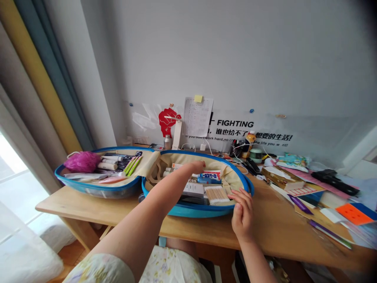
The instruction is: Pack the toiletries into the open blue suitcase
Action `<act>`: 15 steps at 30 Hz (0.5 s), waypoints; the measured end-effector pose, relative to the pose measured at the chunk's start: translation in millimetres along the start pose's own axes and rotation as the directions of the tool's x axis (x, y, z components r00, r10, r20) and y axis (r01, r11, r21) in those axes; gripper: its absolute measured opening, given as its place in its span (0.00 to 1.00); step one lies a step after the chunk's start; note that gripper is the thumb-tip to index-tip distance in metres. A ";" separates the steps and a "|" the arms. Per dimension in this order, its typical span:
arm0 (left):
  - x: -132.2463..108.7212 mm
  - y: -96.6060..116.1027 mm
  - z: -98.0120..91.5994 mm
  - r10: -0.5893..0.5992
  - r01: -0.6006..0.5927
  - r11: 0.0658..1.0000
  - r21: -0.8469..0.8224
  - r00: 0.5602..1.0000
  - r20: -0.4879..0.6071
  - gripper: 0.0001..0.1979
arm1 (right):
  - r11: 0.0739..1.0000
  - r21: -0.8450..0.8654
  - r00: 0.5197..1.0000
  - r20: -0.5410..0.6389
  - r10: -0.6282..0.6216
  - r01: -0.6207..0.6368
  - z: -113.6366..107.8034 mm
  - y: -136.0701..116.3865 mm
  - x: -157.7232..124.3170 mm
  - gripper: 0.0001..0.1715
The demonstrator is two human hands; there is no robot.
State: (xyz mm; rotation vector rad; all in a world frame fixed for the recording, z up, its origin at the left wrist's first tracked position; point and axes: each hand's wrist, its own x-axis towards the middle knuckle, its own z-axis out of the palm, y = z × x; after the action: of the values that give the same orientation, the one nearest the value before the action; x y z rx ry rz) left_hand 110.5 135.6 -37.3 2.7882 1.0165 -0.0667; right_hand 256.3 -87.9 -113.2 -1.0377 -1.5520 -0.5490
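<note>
A blue suitcase [206,210] with a beige lining lies unfolded on the table. My left hand [199,167] reaches over its right half, above the packed things; its fingers point away and are mostly hidden, so I cannot see whether they hold anything. Just below that hand lie a blue-and-red toothpaste box [214,175] and a blue tube [208,180]. A white box [193,190] and a pack of cotton swabs [217,195] are nearer to me. My right hand [242,211] is at the suitcase's right front rim, beside the swabs, its fingers stretched out and apart.
The suitcase's left half holds a purple bath puff [82,161], green toothbrushes [133,166] and small white bottles [107,166]. Papers, pens and an orange card [355,213] clutter the wooden table's [265,226] right side. A jar [255,155] and bottles stand along the wall.
</note>
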 end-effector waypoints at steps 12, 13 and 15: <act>-144.0 -124.0 -91.0 -0.436 0.434 0.897 -0.089 0.830 -0.346 0.15 | 0.999 0.031 1.000 -0.022 -0.015 0.015 2.3 6.7 -0.4 0.18; -164.0 -140.5 -92.9 -0.477 0.475 0.875 -0.095 0.809 -0.343 0.15 | 0.999 0.027 1.000 -0.022 -0.017 0.018 2.5 7.5 -0.8 0.18; -203.7 -171.6 -92.7 -0.545 0.544 0.833 -0.103 0.772 -0.328 0.16 | 0.999 0.020 1.000 -0.020 -0.025 0.025 2.6 8.7 -1.2 0.19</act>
State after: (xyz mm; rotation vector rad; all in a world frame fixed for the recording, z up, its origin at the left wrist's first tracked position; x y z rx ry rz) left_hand -157.4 151.9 49.3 2.4438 1.8863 0.3652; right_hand 262.2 -81.7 -116.7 -0.9961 -1.5524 -0.5579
